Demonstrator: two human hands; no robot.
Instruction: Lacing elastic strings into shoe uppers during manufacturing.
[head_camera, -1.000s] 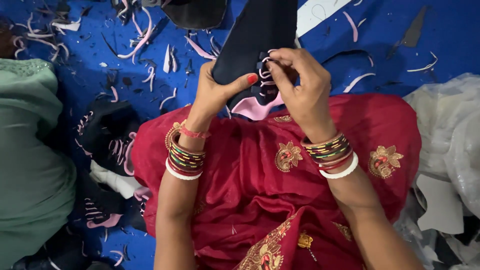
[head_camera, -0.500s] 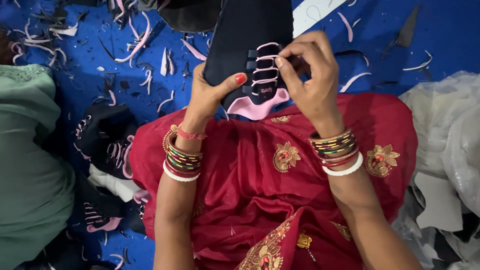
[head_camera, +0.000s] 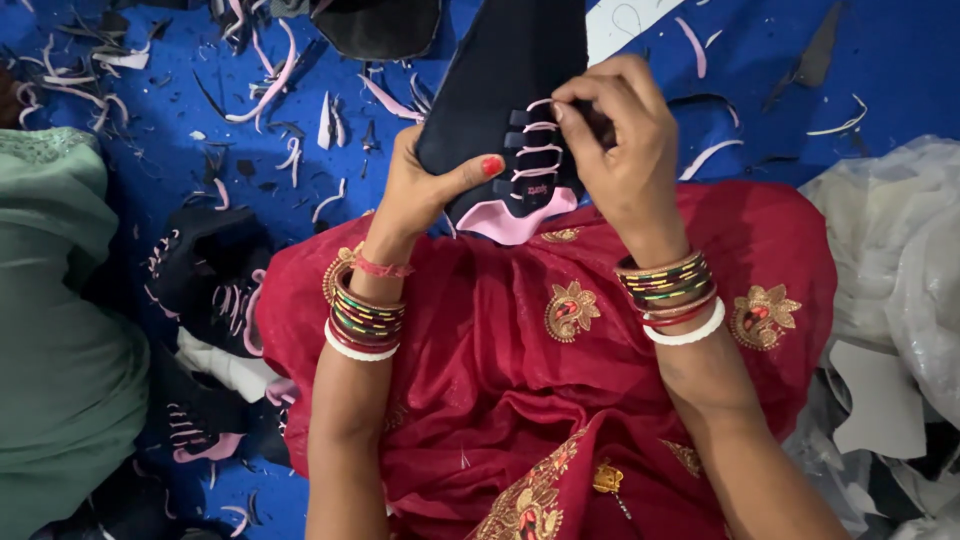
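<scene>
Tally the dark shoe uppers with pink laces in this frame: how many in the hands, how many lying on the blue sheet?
Held by left hand and right hand: 1 held shoe upper
Lying on blue sheet at left: 2, upper one, lower one
Total: 3

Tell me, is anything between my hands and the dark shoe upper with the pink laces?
Nothing visible. The left hand grips the dark shoe upper directly, and the right hand pinches at its pink laces.
</scene>
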